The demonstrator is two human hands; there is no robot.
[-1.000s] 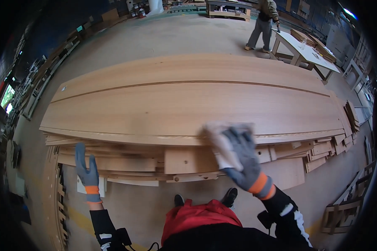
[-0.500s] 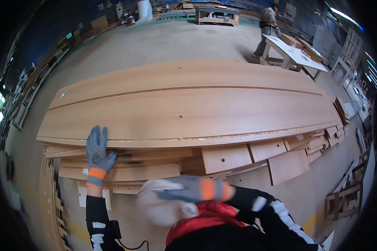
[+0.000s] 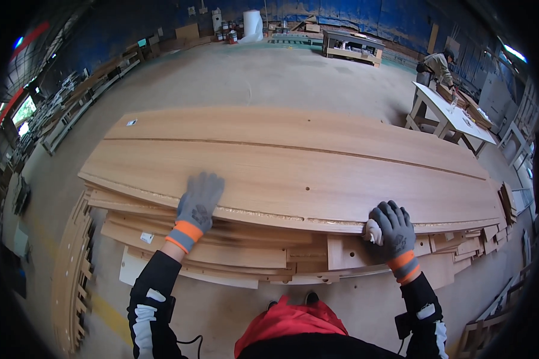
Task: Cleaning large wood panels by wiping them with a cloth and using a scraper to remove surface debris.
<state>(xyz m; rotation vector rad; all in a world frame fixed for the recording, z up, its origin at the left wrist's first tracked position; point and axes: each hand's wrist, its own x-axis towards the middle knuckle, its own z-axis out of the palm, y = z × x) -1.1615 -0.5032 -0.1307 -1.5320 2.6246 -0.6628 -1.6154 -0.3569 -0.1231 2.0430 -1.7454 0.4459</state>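
Note:
A long wood-coloured panel point(image 3: 269, 164) lies on top of a stack of boards, with a dark groove along it and a rough, chipped strip by its near edge. My left hand point(image 3: 201, 200), in a grey glove with an orange cuff, rests with fingers extended over that near edge, left of the middle. Farther right, my gloved right hand point(image 3: 396, 230) is at the same edge, its fingers curled over a crumpled white cloth point(image 3: 374, 232). Most of the cloth is hidden by the glove.
Uneven boards point(image 3: 233, 248) jut out under the panel toward me. More slatted pieces point(image 3: 72, 269) stand at the left. Beyond the panel, a person point(image 3: 438, 67) bends over a white-topped table point(image 3: 455, 113) at the right. A workbench point(image 3: 353, 48) stands at the back.
My right hand has gone from in front of my body to the panel's near edge at the right, carrying the cloth. My left hand has shifted right along the panel. The view has turned.

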